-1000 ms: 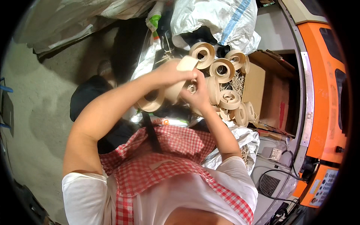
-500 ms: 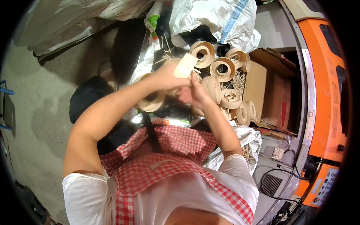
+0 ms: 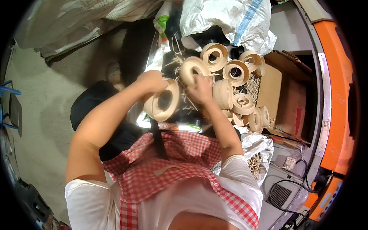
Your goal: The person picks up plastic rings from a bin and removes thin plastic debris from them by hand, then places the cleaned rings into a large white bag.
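Note:
My left hand is closed at the upper edge of a wide beige plastic ring part, which is tilted so its round opening shows. To its right, my right hand is closed on the near rim of another beige ring part, slightly blurred. Thin beige plastic scraps lie around the two parts on a dark surface. Close by my right hand, a ring part stands on its edge.
Several more beige rings are heaped to the right beside an open cardboard box. A white woven sack lies at the far side. An orange machine stands at the right. Another sack holds scraps.
My hands, together on one ring part before, have separated. The left moved left to the wide ring; the right keeps a ring part, now turned with its opening visible. The view shifted slightly.

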Demonstrator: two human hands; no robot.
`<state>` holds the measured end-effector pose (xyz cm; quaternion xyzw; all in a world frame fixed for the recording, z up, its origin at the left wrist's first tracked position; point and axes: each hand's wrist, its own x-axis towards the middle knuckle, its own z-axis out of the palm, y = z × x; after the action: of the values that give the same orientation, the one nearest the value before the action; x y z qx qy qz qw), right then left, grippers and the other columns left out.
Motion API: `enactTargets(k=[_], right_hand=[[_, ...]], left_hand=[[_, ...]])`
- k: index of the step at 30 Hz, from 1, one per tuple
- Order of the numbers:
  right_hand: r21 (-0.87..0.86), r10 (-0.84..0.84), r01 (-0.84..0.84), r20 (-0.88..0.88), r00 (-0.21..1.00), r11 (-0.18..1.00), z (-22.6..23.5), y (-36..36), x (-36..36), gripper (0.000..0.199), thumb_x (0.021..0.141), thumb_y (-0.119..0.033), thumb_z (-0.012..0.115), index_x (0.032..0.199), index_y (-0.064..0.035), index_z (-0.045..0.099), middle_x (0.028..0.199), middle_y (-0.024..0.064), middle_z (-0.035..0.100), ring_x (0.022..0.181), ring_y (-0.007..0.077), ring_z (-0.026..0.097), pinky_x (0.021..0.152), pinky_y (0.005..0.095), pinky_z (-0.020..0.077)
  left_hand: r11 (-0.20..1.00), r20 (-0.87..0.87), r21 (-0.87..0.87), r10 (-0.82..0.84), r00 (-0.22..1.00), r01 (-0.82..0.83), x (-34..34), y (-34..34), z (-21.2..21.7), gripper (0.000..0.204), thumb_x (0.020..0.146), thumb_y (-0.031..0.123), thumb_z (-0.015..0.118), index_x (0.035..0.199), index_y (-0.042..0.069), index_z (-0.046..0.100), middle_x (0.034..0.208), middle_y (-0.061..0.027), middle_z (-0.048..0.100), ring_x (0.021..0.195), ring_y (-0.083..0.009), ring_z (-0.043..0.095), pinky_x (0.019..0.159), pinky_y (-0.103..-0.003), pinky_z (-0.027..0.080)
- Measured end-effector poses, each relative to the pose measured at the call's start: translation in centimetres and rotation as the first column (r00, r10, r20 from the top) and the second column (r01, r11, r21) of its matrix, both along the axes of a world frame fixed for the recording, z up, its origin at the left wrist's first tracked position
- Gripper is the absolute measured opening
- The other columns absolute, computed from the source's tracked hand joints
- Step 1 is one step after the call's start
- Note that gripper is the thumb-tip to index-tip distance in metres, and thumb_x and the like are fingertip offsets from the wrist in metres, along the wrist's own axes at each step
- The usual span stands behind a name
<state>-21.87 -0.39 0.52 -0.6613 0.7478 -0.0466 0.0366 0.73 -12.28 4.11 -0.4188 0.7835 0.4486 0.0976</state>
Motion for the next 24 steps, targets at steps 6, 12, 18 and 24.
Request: enactTargets(k=[6, 12, 18, 24], right_hand=[[0.090, -0.265, 0.641, 0.947, 0.183, 0.762, 8.3, -1.6, 0.6, 0.049, 0.075, -0.026, 0.069, 0.111, 0.0013, 0.049, 0.107, 0.0197, 0.059, 0.095, 0.0306, 0.060, 0.081, 0.0391, 0.0478], [-0.396, 0.034, 0.311, 0.663, 0.748, 0.864, 7.5, -1.5, 3.1, 0.044, 0.087, -0.025, 0.060, 0.122, -0.0008, 0.048, 0.111, 0.0125, 0.057, 0.099, 0.0233, 0.057, 0.083, 0.0351, 0.0460], [0.780, -0.005, -0.079, 0.104, 0.995, 0.620, 4.7, 6.7, 2.9, 0.028, 0.086, -0.026, 0.053, 0.093, -0.0010, 0.063, 0.086, 0.0197, 0.066, 0.090, 0.0347, 0.061, 0.081, 0.0398, 0.0480], [0.744, 0.304, -0.099, -0.145, 0.941, 0.661, -1.9, 11.2, 1.0, 0.035, 0.082, -0.019, 0.052, 0.114, -0.0072, 0.056, 0.115, 0.0149, 0.058, 0.100, 0.0328, 0.058, 0.083, 0.0408, 0.0490]], left_hand=[[0.937, -0.607, -0.041, 0.253, 0.753, -0.347, -3.3, 0.0, 2.1, 0.064, 0.079, 0.046, 0.063, 0.119, -0.003, 0.054, 0.118, -0.0210, 0.058, 0.109, -0.0297, 0.056, 0.090, -0.037, 0.045], [0.704, -0.618, 0.692, 0.692, 0.374, -0.160, -7.0, 0.0, 4.9, 0.048, 0.080, 0.025, 0.069, 0.118, 0.001, 0.051, 0.106, -0.0069, 0.060, 0.094, -0.0128, 0.057, 0.081, -0.028, 0.046], [0.698, -0.623, 0.699, 0.702, 0.343, -0.158, -5.6, -1.1, 5.9, 0.048, 0.078, 0.027, 0.071, 0.114, 0.002, 0.053, 0.101, -0.0066, 0.061, 0.090, -0.0132, 0.059, 0.078, -0.028, 0.048], [0.701, -0.645, 0.711, 0.681, 0.346, -0.054, -6.0, -0.2, 6.1, 0.052, 0.075, 0.024, 0.075, 0.117, 0.002, 0.053, 0.104, -0.0082, 0.061, 0.093, -0.0156, 0.059, 0.082, -0.030, 0.048]])
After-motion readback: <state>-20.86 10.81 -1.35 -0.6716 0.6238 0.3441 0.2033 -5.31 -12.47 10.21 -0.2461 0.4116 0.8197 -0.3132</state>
